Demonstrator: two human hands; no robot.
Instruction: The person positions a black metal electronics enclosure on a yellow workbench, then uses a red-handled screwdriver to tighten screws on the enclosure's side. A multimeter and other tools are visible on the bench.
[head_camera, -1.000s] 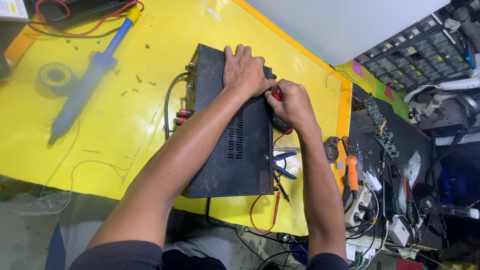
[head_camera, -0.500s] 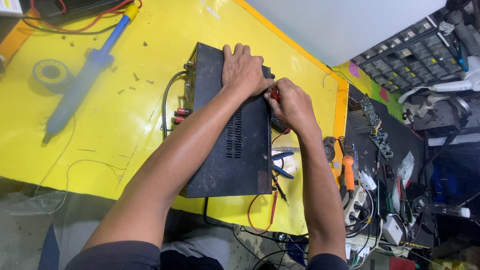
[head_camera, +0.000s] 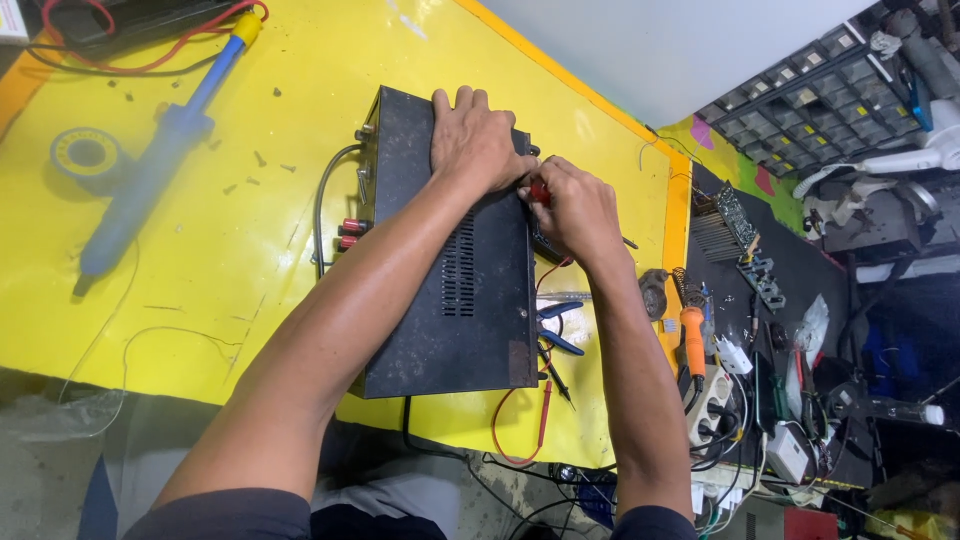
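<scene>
Item in hand: black metal equipment case (head_camera: 455, 290), lying flat on the yellow counter (head_camera: 250, 210), vent slots up, red terminals on its left edge.
Left hand (head_camera: 478, 145): pressing palm-down on the far end of the case top, fingers spread over the edge, holding it steady.
Right hand (head_camera: 578, 208): fingers curled and pinching a red-handled tool (head_camera: 540, 192) against the case's right side; the tip is hidden, so what it meets cannot be told.
Change over the last second: both hands are staying in the same places on the case; only the view is shifting slightly. The case is not moving.
Reading: work on the right-side fastening point appears to be continuing, not finished.
Nearby, right of case: blue-handled pliers (head_camera: 555, 328), red probe lead (head_camera: 540, 410), orange-handled soldering iron (head_camera: 692, 340).
Nearby, left: blue desoldering pump (head_camera: 165, 150), roll of tape (head_camera: 85, 153).
</scene>
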